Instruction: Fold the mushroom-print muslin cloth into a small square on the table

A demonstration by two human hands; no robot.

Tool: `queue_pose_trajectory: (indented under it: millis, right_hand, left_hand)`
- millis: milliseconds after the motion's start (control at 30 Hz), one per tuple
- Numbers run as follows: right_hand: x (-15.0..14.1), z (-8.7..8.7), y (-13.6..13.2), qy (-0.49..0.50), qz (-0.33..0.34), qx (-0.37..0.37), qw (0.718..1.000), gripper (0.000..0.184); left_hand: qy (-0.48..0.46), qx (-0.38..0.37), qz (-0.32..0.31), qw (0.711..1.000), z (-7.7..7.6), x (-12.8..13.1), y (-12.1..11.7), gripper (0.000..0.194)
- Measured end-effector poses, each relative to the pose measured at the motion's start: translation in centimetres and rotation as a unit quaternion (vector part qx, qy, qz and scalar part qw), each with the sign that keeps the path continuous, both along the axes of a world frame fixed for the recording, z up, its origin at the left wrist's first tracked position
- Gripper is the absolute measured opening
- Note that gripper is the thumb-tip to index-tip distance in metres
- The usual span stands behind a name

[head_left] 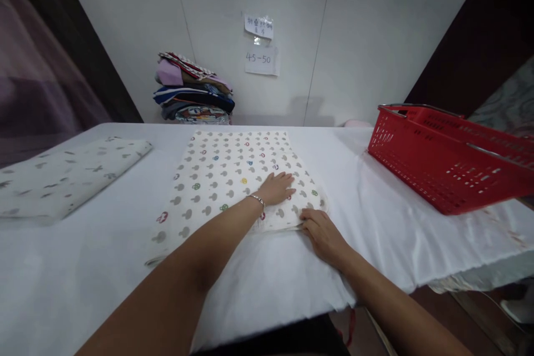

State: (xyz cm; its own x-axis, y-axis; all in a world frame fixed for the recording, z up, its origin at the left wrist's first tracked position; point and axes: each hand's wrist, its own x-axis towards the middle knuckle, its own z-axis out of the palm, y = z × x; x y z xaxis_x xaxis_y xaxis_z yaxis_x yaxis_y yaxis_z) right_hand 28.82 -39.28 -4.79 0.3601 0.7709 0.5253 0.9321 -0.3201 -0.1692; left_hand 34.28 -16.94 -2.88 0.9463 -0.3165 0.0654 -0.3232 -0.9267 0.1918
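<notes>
A white cloth [225, 178] printed with grey mushrooms and a few coloured ones lies spread on the table, its right part folded over. My left hand [275, 188], with a bracelet at the wrist, rests flat on the folded part, fingers spread. At the near right corner, my right hand [323, 233] grips the cloth's edge, fingertips on top and the thumb partly hidden. Further left lies another folded white cloth [79, 172] with a scattered grey print.
A red plastic basket [450, 161] stands at the right of the white-covered table [267, 289]. A stack of folded fabrics [194, 92] sits at the back by the wall. Two paper notes, an upper one [258, 26] and a lower one [262, 61], are taped to the wall.
</notes>
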Motion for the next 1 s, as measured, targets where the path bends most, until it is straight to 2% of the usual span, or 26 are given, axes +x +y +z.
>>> queue_pose_trajectory:
  millis: [233, 400, 500, 600, 700, 767, 867, 1000]
  right_hand:
    - [0.2, 0.1, -0.1, 0.020, 0.007, -0.007, 1.000, 0.021]
    - [0.3, 0.2, 0.0, 0.010, 0.007, 0.007, 1.000, 0.019]
    - [0.2, 0.5, 0.0, 0.013, 0.009, 0.008, 1.000, 0.018]
    - [0.1, 0.7, 0.0, 0.019, 0.012, 0.014, 1.000, 0.018]
    - [0.0, 0.7, 0.0, 0.022, 0.009, 0.023, 0.999, 0.018]
    - [0.0, 0.7, 0.0, 0.024, 0.006, 0.029, 0.999, 0.017]
    - [0.0, 0.7, 0.0, 0.033, -0.003, 0.031, 0.999, 0.016]
    - [0.0, 0.9, 0.1, 0.045, -0.008, 0.018, 0.999, 0.014]
  left_hand:
    - [-0.011, -0.017, -0.018, 1.000, -0.6, 0.0, 0.4, 0.048]
    - [0.025, -0.050, -0.012, 0.998, 0.3, -0.6, 0.3, 0.049]
    - [-0.005, -0.118, -0.011, 0.993, 1.4, -2.8, 0.6, 0.045]
    - [-0.053, -0.164, -0.040, 0.984, 2.4, -6.6, 0.6, 0.035]
    - [-0.061, -0.129, -0.081, 0.986, 2.6, -10.1, 0.0, 0.024]
    - [-0.065, -0.088, -0.086, 0.990, 2.2, -11.4, -0.7, 0.020]
    - [-0.088, -0.046, -0.061, 0.993, 1.2, -11.8, -1.6, 0.017]
    - [-0.106, -0.017, -0.039, 0.993, 0.7, -11.5, -2.4, 0.025]
